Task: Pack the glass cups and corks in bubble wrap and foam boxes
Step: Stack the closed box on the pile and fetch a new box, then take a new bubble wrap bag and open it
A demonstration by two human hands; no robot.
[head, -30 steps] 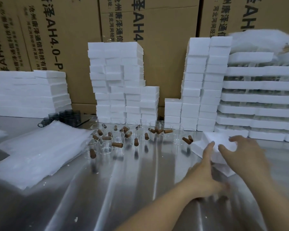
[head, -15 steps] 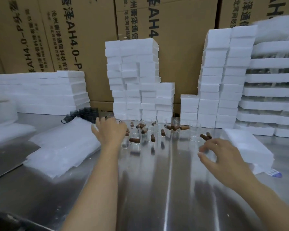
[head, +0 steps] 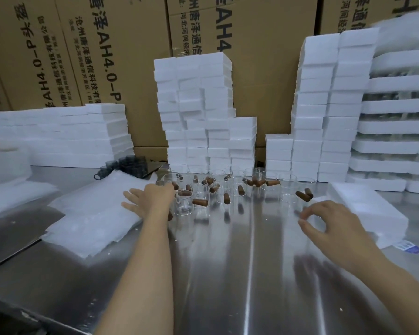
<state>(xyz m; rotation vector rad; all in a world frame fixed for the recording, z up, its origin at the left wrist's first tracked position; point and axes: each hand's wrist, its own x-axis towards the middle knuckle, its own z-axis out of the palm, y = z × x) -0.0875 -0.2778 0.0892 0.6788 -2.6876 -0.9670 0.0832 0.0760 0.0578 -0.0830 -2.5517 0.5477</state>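
Left hand (head: pixel 153 201) flat, palm down, fingers straight and spread, gripping nothing; it sits over the right edge of the bubble wrap (head: pixel 92 213) pile, can't tell if it touches. Right hand (head: pixel 336 228) half curled, thumb and forefinger in a loose C with a gap between, nothing seen in it, hovering above the steel table (head: pixel 240 274) at about 3 o'clock. Bubble wrap pile lies at 9 to 10 o'clock. Glass cups (head: pixel 184 204) are clustered upright at 12 o'clock, the nearest one just beside the left wrist. Brown corks (head: pixel 200 202) are scattered among them, most on their side, a few inside cups; two more lie apart at 1 o'clock, near the right fingertips. White foam box (head: pixel 363 209) lies flat at 2 to 3 o'clock, just beyond the right hand, with a blue label (head: pixel 408 246) at its near corner. Stacked foam boxes (head: pixel 196 112) stand behind the cups at 12 and 1 o'clock. Flat foam slabs (head: pixel 58 134) are piled at 10 o'clock, dark cups (head: pixel 131 163) in front of them. Printed cartons (head: pixel 264 68) form the back wall.
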